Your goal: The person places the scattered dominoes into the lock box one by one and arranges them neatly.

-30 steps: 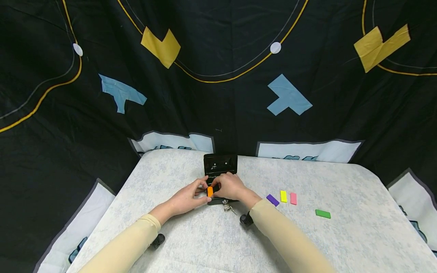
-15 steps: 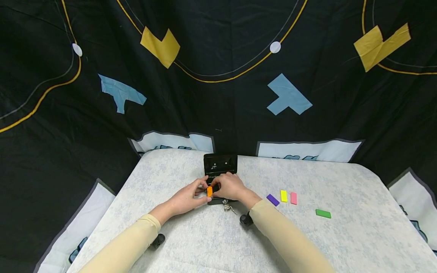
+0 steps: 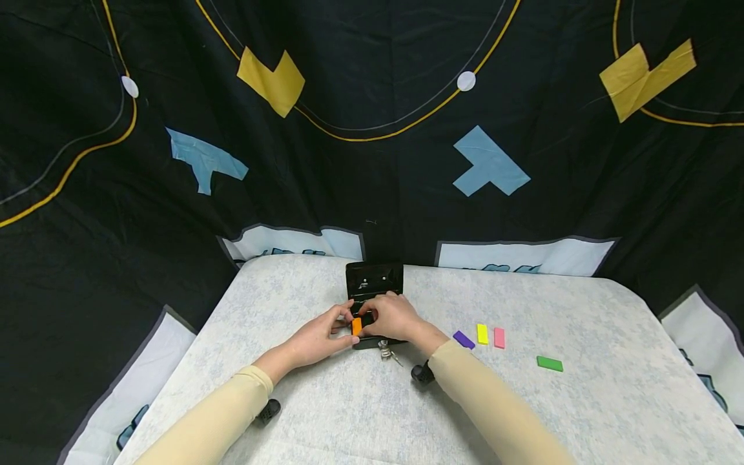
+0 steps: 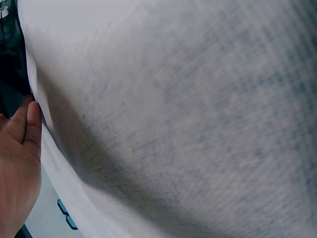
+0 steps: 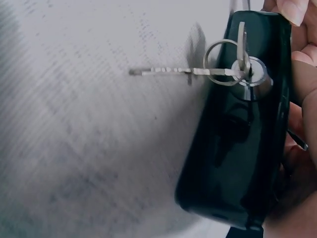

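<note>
Hardly anything has moved since the earlier frame: the orange rectangular block (image 3: pixel 357 327) is at the left end of the open, glossy black box (image 3: pixel 374 279). The right hand (image 3: pixel 395 318) seems to pinch it; the left hand (image 3: pixel 316 332) has its thumb spread from its fingers there, grip unclear. Judged best: steady the box, keep the block square to its wall. No brand, label or writing is legible.

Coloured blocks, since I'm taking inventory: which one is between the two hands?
The orange block, between left hand and right hand at the black box; purple, yellow, pink and green ones lie elsewhere on the table.
</note>
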Demonstrator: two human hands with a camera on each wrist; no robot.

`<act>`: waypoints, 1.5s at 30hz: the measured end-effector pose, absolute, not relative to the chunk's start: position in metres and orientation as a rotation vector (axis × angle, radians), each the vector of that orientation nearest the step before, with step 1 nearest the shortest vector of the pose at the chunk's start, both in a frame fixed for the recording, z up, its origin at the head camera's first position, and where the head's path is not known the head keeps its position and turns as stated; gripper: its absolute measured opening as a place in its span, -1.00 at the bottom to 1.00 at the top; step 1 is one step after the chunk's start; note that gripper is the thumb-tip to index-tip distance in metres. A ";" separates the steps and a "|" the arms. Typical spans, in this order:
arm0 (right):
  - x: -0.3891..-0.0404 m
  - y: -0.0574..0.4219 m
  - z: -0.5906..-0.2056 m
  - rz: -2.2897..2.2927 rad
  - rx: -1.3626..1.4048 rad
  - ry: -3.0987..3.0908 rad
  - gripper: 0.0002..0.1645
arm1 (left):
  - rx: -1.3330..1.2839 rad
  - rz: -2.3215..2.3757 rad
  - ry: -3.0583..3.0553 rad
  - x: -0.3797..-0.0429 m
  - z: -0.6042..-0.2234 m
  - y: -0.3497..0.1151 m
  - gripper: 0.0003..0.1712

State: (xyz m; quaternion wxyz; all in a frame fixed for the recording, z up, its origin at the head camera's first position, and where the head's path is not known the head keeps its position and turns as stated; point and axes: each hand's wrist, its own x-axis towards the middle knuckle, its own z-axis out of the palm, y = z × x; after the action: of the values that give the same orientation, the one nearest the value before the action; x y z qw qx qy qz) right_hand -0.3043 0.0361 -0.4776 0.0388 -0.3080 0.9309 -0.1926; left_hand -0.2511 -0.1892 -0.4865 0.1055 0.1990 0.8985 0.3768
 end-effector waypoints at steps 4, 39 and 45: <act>-0.303 0.042 -0.472 -0.600 -0.964 2.878 -0.49 | 0.585 1.118 2.640 -0.251 -0.487 -0.189 -0.51; -0.292 0.128 -0.428 -0.795 -0.847 2.918 -0.50 | 0.590 1.095 2.673 -0.253 -0.489 -0.187 -0.49; -0.291 0.148 -0.427 -0.832 -0.803 2.934 -0.53 | 0.592 1.094 2.671 -0.252 -0.490 -0.188 -0.50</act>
State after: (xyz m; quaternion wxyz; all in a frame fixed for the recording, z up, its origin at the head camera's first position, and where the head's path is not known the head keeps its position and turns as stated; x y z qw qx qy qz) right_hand -0.2908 0.1484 -0.4268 -0.0060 -0.2545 0.9304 -0.2637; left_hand -0.2524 -0.1883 -0.4896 0.0976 0.1998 0.9022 0.3696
